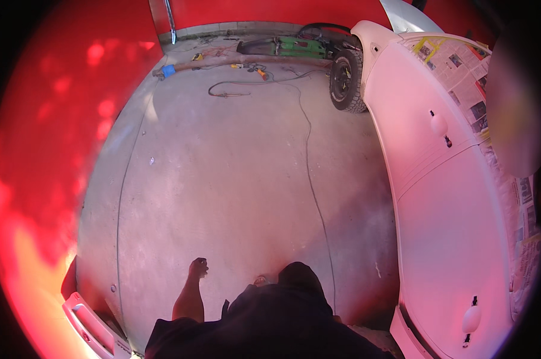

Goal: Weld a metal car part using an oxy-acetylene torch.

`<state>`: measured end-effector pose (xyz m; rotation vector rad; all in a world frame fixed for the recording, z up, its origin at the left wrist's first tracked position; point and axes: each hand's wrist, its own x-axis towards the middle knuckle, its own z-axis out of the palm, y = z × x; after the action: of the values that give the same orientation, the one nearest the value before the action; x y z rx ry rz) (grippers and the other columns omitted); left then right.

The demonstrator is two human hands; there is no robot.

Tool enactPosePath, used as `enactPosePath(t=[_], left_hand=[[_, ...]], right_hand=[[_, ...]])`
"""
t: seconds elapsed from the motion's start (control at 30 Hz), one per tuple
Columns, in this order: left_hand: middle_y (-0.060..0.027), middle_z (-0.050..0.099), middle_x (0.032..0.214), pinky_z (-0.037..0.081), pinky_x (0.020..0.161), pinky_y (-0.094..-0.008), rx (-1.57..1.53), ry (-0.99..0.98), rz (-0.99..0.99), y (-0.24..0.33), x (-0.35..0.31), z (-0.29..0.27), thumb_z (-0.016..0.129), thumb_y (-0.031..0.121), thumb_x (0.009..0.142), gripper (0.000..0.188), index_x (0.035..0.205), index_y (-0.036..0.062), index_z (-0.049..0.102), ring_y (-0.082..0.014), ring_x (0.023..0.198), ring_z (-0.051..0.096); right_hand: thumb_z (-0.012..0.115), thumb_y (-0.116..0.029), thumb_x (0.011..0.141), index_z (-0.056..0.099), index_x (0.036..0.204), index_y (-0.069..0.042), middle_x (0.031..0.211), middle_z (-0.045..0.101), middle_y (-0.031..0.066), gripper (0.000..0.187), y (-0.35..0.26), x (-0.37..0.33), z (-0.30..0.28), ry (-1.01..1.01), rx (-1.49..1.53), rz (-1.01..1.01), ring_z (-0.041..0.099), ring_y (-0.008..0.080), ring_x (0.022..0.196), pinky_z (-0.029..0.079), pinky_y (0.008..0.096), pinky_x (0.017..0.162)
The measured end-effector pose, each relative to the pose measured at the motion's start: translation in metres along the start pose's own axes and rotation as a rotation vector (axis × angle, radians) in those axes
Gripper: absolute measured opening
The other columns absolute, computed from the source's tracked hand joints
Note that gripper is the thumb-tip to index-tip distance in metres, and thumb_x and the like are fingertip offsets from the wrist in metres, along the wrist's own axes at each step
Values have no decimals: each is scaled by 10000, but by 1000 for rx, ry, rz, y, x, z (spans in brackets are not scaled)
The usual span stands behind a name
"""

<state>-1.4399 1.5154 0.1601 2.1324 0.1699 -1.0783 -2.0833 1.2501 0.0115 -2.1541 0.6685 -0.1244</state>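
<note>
My left hand [199,267] hangs over the concrete floor [234,173], left of my dark clothing. Its fingers look loosely curled, and I make out nothing held in them. No tool or part touches it. My right hand does not show. To my right stands a pale, pinkish-white car body [438,191] with two door handles, its windows masked with newspaper [456,66]. A black tyre [346,81] shows at its far end.
A cable [309,155] runs lengthwise along the floor. Ahead lie a hose [222,94], orange tools [262,74] and a green metal jack-like piece [297,46]. A red wall [55,137] stands left; a light bumper-like panel [91,326] lies lower left.
</note>
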Motion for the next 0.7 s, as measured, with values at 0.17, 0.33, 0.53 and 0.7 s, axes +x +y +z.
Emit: enactPosePath(t=[0.17,0.33,0.53,0.7], left_hand=[[-76,657,769,517,511,-296,-49,81,219,166,79,4,545,220,924,275,1157,79,588,-153,626,629],[-80,653,731,493,466,-294,-102,80,58,219,109,28,535,245,923,295,1173,95,582,-159,567,620],[-121,676,846,508,488,-346,-40,-25,-168,232,121,37,500,275,922,354,1217,87,554,-199,585,627],[-128,652,840,526,561,-420,-94,-91,-428,243,171,25,452,228,908,277,1145,113,537,-263,687,652]], right_hand=[[542,-183,887,629,1033,-147,880,608,72,174,-43,123,-48,13,264,767,542,256,691,449,427,610],[498,-182,912,589,1151,-147,946,623,75,258,-28,364,-190,-264,309,1158,523,235,721,464,483,672],[524,-309,891,597,1117,-111,933,629,14,309,-100,667,-299,68,468,824,512,140,702,440,328,615],[533,-317,896,605,1096,-103,921,636,13,302,-152,837,-343,160,487,536,523,130,716,435,296,600]])
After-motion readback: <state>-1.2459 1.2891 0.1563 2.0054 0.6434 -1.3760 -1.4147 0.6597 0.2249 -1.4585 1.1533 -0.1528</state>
